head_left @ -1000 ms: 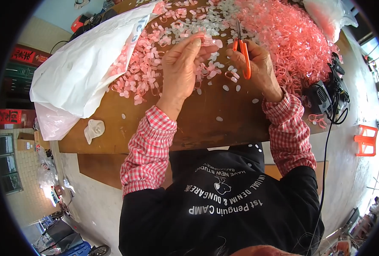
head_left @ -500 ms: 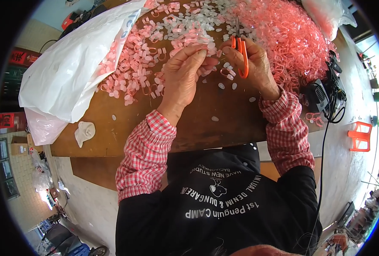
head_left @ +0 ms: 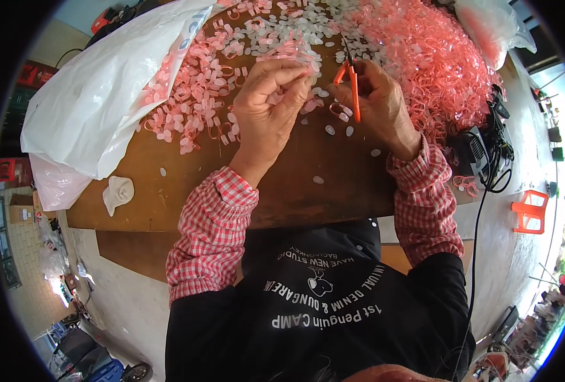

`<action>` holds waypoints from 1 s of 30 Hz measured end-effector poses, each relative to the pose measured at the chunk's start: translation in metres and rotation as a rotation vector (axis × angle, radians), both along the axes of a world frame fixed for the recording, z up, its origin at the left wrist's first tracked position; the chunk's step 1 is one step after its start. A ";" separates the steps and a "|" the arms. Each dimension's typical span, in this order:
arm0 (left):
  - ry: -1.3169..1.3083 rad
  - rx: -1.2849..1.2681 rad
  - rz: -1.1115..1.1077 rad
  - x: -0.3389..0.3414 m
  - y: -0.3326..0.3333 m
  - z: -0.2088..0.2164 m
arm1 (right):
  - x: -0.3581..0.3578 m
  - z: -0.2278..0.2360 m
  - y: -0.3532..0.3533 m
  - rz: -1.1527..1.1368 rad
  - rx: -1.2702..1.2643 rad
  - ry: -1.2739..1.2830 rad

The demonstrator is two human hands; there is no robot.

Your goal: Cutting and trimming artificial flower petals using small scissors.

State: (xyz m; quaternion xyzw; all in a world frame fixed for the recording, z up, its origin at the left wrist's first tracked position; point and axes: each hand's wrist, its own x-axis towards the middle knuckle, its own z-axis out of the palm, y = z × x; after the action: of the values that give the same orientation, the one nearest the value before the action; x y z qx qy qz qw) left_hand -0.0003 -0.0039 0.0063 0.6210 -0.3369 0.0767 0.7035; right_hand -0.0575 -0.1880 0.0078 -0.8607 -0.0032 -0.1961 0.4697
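A big white plastic bag (head_left: pixel 104 95) lies on my tabletop (head_left: pixel 187 197) at the left, a crumpled white glove (head_left: pixel 118 192) near its front edge. At the right sit black cables (head_left: pixel 486 153), and an orange stool (head_left: pixel 529 211) stands on the floor.

- The scene was seen from a single head-worn fisheye camera, aimed steeply down and forward.
- The wooden table (head_left: pixel 168 191) was viewed at close range, its edges bent by the lens.
- The left hand (head_left: pixel 266 108) and right hand (head_left: pixel 378 105) were framed just above centre, forearms entering from below.
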 end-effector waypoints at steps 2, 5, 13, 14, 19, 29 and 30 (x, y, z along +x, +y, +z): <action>-0.122 0.038 0.093 0.001 0.002 0.001 | -0.005 0.009 0.004 0.015 -0.158 -0.035; -0.231 0.071 0.209 0.002 0.001 0.001 | -0.009 0.009 0.008 0.065 -0.338 -0.096; -0.373 0.092 0.247 0.001 -0.002 0.001 | -0.008 0.003 0.014 0.167 -0.325 -0.104; -0.373 0.091 0.248 0.001 -0.002 0.001 | -0.010 0.006 0.014 0.197 -0.279 -0.046; -0.297 0.106 0.234 -0.002 -0.002 -0.002 | -0.013 0.000 0.017 0.271 -0.202 -0.016; -0.356 0.122 0.235 -0.003 -0.004 0.001 | -0.014 0.003 0.024 0.295 -0.118 0.013; -0.344 0.127 0.240 -0.003 -0.004 0.000 | -0.014 0.002 0.023 0.310 -0.136 0.018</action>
State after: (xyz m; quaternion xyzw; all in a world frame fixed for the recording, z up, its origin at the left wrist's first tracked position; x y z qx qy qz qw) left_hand -0.0033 -0.0077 0.0066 0.6773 -0.3799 0.2434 0.5811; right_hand -0.0716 -0.1647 0.0101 -0.8815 -0.1452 -0.1130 0.4349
